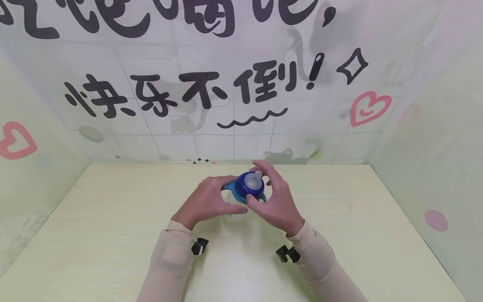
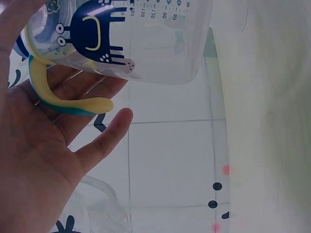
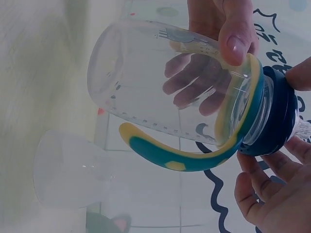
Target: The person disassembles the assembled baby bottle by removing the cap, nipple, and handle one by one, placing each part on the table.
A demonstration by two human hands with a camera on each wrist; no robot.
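A clear baby bottle (image 3: 141,87) is held upright over the table between both hands. Its blue collar (image 1: 243,188) is topped by a clear teat (image 1: 253,181). My left hand (image 1: 209,199) grips the body from the left, thumb in front and fingers behind. Thumb and fingers of my right hand (image 1: 277,203) are curled around the collar. In the right wrist view, a yellow and teal handle (image 3: 175,160) juts out, and a strip of clear neck shows between handle ring and collar. A dark blue cartoon print (image 2: 90,36) marks the bottle's side in the left wrist view.
In the right wrist view, a translucent cup-shaped cover (image 3: 68,170) stands on the table near the bottle. The pale wooden table (image 1: 113,235) ends at a printed back wall (image 1: 211,147), with side walls left and right.
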